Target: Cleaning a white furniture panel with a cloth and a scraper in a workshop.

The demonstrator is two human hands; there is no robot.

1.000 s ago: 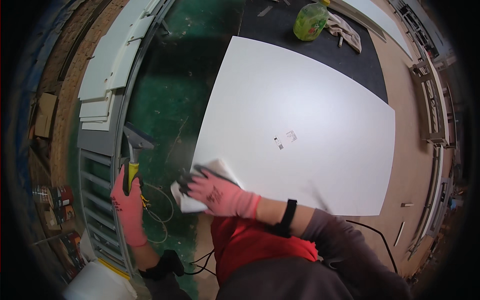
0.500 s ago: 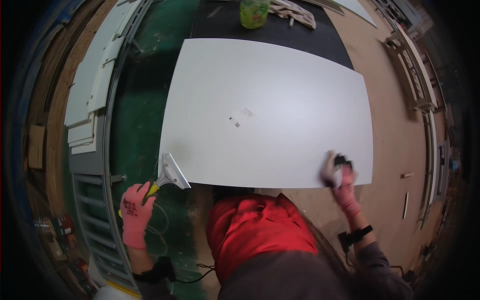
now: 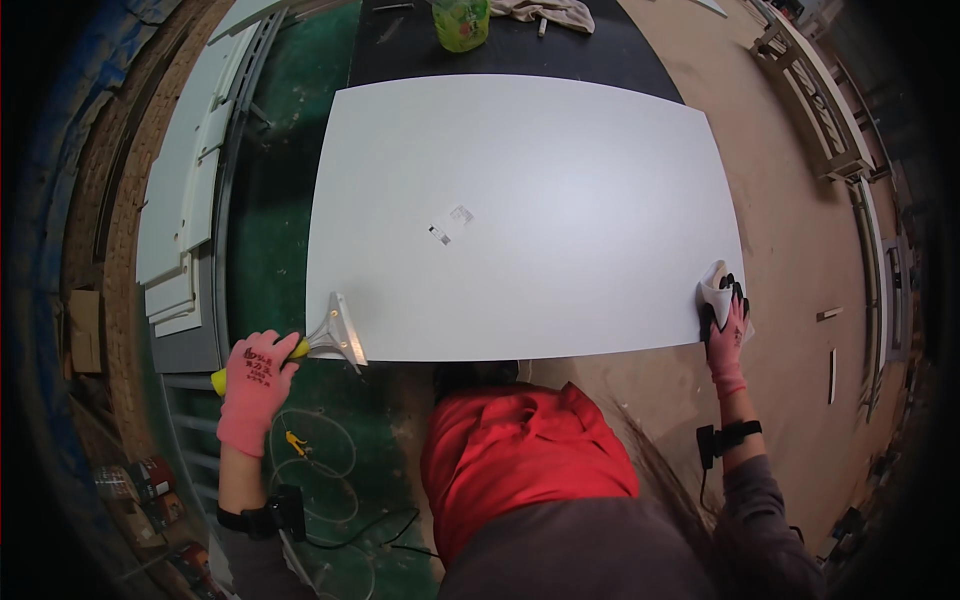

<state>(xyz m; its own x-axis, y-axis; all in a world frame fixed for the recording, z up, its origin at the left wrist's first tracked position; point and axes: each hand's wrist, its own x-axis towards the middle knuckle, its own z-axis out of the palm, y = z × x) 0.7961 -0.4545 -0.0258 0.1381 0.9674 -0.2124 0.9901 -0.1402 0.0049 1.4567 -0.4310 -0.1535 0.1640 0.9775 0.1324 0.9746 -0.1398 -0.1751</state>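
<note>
A large white panel (image 3: 540, 230) lies flat in front of me, with a small printed label (image 3: 440, 235) and a pale patch beside it. In a pink glove, my left hand (image 3: 257, 388) is closed around the yellow handle of a wide-bladed scraper (image 3: 337, 330). The scraper's metal head is over the panel's near left corner; whether it touches cannot be made out. My right hand (image 3: 728, 335), in a pink glove with dark fingers, is closed on a whitish cloth (image 3: 714, 290) at the panel's right edge. The fingers partly cover the cloth.
Beyond the panel, a dark tabletop (image 3: 540, 60) bears a green translucent container (image 3: 461, 25) and a crumpled rag (image 3: 550, 12). White boards (image 3: 180, 190) are stacked at left beside a metal roller frame (image 3: 190, 400). A yellow air nozzle (image 3: 297, 444) with a coiled hose hangs near my left forearm.
My right hand has slid rightward with the cloth to the panel's right edge. My left hand and the scraper have shifted slightly left, and the scraper has turned. The view has shifted too.
</note>
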